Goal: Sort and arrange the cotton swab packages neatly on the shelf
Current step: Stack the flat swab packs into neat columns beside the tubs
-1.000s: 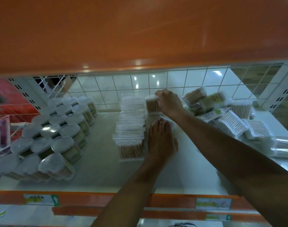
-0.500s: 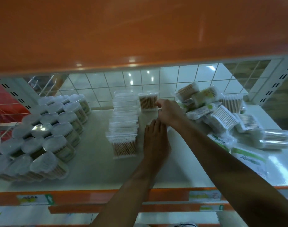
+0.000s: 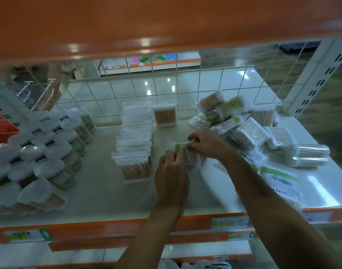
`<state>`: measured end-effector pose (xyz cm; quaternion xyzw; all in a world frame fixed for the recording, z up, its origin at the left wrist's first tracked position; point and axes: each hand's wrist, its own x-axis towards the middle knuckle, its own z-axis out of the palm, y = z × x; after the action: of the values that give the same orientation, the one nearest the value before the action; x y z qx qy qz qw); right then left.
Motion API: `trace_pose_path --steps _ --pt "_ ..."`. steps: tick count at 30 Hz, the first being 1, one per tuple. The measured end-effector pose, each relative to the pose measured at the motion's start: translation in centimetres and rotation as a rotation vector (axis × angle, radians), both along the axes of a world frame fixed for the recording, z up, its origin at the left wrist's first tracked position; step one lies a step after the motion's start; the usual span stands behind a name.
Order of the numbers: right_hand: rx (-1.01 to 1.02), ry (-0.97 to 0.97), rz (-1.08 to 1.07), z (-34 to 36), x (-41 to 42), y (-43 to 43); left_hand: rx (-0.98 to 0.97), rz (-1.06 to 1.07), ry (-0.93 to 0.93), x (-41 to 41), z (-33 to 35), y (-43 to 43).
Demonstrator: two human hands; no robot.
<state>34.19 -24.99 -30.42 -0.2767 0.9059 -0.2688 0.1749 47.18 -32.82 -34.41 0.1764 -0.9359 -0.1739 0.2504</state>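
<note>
Both hands hold one small cotton swab package with a green label over the middle of the white shelf. My left hand grips its near left side; my right hand pinches its right end. A neat row of clear swab packs runs front to back just left of the hands. One pack stands alone at the back. A loose heap of mixed swab packs lies at the right.
Round swab tubs fill the shelf's left side in rows. Two clear cylinders and flat green-labelled bags lie at the right front. A wire grid closes the back; an orange shelf hangs overhead.
My right hand came back from the standing pack at the rear and now holds a green-labelled package together with my left hand, which curled its fingers round it. The view tilted up.
</note>
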Motion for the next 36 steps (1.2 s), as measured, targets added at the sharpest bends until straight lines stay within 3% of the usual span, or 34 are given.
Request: trace_pose_path --steps 7,15,21,26,29,36 --pt "-0.068 -0.024 -0.096 -0.5 1.4 1.3 0.127 -0.011 0.012 -0.2 0.0 0.2" --pt "-0.402 -0.168 -0.255 -0.3 2.9 1.6 0.387 -0.009 0.070 -0.6 1.0 0.3" --pt "-0.463 -0.160 -0.169 -0.3 4.0 1.6 0.615 -0.071 0.037 -0.8 2.9 0.3" --pt "-0.479 -0.065 -0.025 0.8 5.0 1.8 0.828 -0.078 0.053 -0.8 3.6 0.1" --pt "-0.378 0.021 0.052 1.1 5.0 2.1 0.904 -0.063 0.056 -1.0 2.8 -0.7" --pt "-0.246 0.304 0.060 1.7 3.9 2.0 1.028 -0.068 0.089 -0.6 2.3 -0.7"
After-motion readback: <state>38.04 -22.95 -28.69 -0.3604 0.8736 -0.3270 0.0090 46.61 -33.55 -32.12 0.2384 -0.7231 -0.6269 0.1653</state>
